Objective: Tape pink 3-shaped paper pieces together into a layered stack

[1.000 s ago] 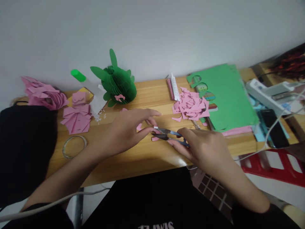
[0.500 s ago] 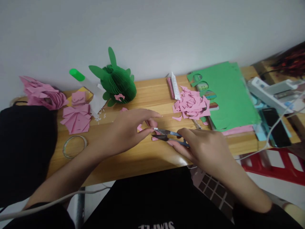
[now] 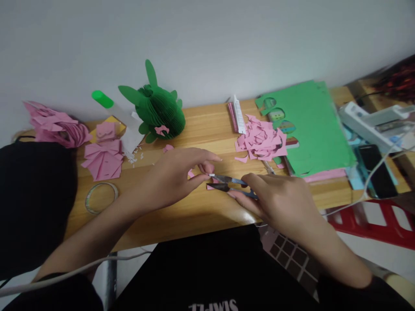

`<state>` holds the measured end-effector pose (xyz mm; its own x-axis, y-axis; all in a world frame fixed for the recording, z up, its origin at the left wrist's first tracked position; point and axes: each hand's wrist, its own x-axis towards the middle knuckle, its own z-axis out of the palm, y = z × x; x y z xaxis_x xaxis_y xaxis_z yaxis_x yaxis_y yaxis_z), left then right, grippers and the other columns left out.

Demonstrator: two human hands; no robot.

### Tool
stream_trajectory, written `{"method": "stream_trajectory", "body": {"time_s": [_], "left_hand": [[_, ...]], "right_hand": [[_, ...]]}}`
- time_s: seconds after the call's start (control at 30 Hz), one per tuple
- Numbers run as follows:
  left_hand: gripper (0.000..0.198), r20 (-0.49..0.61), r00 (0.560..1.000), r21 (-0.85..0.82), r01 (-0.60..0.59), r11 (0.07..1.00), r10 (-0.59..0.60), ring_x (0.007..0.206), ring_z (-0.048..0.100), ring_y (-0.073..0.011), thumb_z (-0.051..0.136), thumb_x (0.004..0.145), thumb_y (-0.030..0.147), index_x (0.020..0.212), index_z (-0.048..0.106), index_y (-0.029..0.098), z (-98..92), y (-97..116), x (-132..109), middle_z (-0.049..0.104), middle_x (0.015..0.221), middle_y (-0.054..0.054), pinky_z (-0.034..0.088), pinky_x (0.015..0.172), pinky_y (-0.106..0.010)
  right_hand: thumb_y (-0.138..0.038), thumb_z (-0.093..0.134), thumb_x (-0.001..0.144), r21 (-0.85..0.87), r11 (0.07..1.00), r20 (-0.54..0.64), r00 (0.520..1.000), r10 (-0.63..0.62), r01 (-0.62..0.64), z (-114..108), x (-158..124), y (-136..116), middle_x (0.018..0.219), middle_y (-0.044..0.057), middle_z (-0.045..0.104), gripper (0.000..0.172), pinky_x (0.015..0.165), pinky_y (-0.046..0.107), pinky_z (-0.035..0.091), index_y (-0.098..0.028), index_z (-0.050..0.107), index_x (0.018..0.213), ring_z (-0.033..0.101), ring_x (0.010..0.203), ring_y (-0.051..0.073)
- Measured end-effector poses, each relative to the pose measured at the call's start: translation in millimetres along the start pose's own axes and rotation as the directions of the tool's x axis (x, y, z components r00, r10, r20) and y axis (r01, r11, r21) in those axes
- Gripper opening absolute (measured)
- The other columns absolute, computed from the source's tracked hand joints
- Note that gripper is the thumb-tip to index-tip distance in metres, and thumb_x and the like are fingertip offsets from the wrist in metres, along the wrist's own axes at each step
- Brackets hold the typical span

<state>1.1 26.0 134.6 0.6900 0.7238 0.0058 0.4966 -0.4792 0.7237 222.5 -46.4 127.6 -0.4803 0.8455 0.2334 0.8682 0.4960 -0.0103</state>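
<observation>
My right hand (image 3: pixel 275 198) grips small blue-handled scissors (image 3: pixel 231 180), whose blades stand apart and point left. Between thumb and finger, my left hand (image 3: pixel 181 172) pinches a tiny white strip (image 3: pixel 212 175), which sits at the tip of the upper blade. Small pink paper pieces lie on the table just beneath the blades and by the left fingers. Beyond my left hand stands a green honeycomb paper figure (image 3: pixel 162 113) with leaf-shaped parts and a pink paper flower (image 3: pixel 162 130) on its side. Little white snippets (image 3: pixel 132 156) lie to its left.
Pink paper scraps (image 3: pixel 261 139), a white tube (image 3: pixel 239 114) and green paper sheets (image 3: pixel 314 129) lie at right, with a phone (image 3: pixel 378 170) beyond. At left are a tape roll (image 3: pixel 101 198), folded pink paper (image 3: pixel 103 159) and a black object (image 3: pixel 35 207). A cable crosses my left forearm.
Both hands, the scissors and the white strip hold almost the same pose. The view has shifted very slightly; nothing has been picked up or let go.
</observation>
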Motion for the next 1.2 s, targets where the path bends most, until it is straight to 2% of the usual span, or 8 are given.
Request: {"method": "stream_trajectory", "body": {"time_s": [0.2,0.37,0.67,0.97,1.2], "left_hand": [[0.023,0.000,1.000,-0.045,-0.003,0.999,0.003,0.077,0.068,-0.0141,0.057,0.086,0.014,0.105,0.067,0.022,0.5,-0.4,1.6,0.075,0.088,-0.001,0.051,0.068,-0.023],[0.023,-0.010,1.000,-0.050,0.000,0.999,-0.001,0.077,0.068,-0.0145,0.057,0.084,0.014,0.103,0.067,0.022,0.1,-0.7,2.1,0.074,0.086,-0.001,0.051,0.072,-0.025],[0.022,0.021,0.999,-0.097,0.047,0.994,-0.045,0.073,0.067,-0.0142,0.056,0.082,0.016,0.100,0.066,0.023,-1.0,3.4,4.2,0.074,0.083,0.001,0.051,0.068,-0.024],[0.022,0.013,1.000,-0.088,0.029,0.996,-0.028,0.073,0.067,-0.0134,0.060,0.082,0.016,0.103,0.065,0.022,0.0,0.9,3.8,0.073,0.085,0.001,0.051,0.069,-0.023],[0.022,-0.037,0.999,-0.022,-0.039,0.999,0.038,0.073,0.067,-0.0117,0.058,0.085,0.014,0.106,0.063,0.022,2.5,2.0,0.9,0.073,0.082,0.002,0.050,0.068,-0.022]], "right_hand": [[-0.049,0.034,0.102,0.010,1.000,0.016,1.000,0.005,-0.005,0.1,-1.7,0.8,0.047,0.002,0.060,0.054,0.047,0.026,0.019,-0.016,0.058,0.067,0.049,0.037,0.012],[-0.050,0.035,0.101,-0.007,1.000,0.025,1.000,0.002,-0.002,-0.6,-2.3,0.8,0.046,0.001,0.060,0.054,0.046,0.026,0.019,-0.016,0.058,0.067,0.051,0.038,0.013],[-0.048,0.035,0.102,-0.025,0.999,0.008,1.000,-0.026,0.026,-1.6,-4.2,2.3,0.046,0.001,0.058,0.053,0.048,0.027,0.021,-0.016,0.058,0.066,0.048,0.038,0.012],[-0.049,0.036,0.102,-0.042,0.998,-0.011,0.999,-0.041,0.040,-1.2,-4.7,3.7,0.046,0.001,0.058,0.054,0.048,0.027,0.022,-0.016,0.059,0.066,0.048,0.039,0.013],[-0.050,0.038,0.101,-0.045,0.998,0.001,1.000,-0.031,0.031,-1.3,-5.2,3.9,0.046,0.001,0.058,0.053,0.047,0.026,0.022,-0.016,0.058,0.065,0.048,0.037,0.012]]}}
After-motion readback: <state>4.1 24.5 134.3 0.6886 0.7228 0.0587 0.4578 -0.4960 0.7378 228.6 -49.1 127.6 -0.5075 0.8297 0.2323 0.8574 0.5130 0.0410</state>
